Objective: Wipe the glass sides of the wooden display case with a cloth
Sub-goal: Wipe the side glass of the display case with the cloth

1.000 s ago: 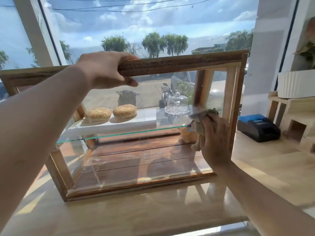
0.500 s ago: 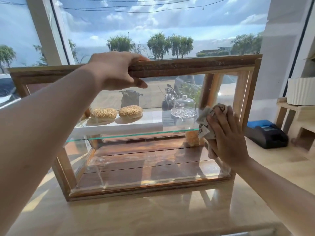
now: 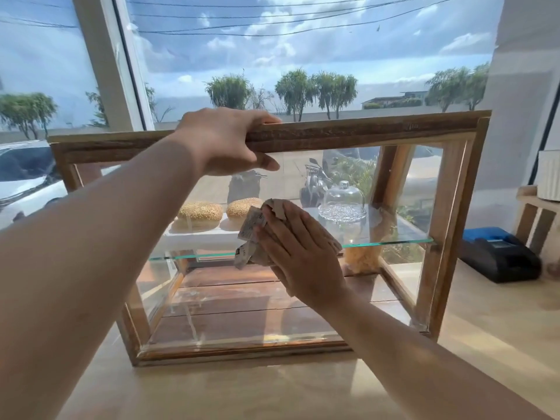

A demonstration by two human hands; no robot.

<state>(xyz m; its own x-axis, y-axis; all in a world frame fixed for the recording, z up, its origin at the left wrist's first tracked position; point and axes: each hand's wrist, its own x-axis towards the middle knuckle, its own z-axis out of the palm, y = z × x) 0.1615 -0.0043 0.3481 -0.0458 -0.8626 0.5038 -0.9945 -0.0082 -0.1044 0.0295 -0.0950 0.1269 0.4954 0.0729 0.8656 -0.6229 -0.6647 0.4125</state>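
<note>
Over the last second the right hand (image 3: pixel 303 247) has slid leftward across the front glass (image 3: pixel 242 316), from beside the right-hand post to about the middle of the pane, taking the cloth (image 3: pixel 250 234) with it. It lies flat, fingers straight and close together. It presses the crumpled beige cloth against the glass at the height of the glass shelf (image 3: pixel 394 241). The cloth sticks out past the fingertips to the left.

The left hand (image 3: pixel 224 140) has kept its place, fingers over the top and thumb on the front face. It is clamped on the top rail of the wooden display case (image 3: pixel 378 130), left of the rail's middle. The two hands are apart, left above right.

The case stands on the pale bench (image 3: pixel 242 389), in front of a big window (image 3: pixel 272 56). On the shelf inside, a white tray (image 3: pixel 197 237) carries two seeded buns (image 3: pixel 200 212) side by side. To their right stands a clear glass dome (image 3: pixel 343 198) on a cut-glass base. Below the shelf, toward the right rear corner, is something yellowish, too blurred to name. Right of the case, a black and blue device (image 3: pixel 500 259) sits on the bench.
</note>
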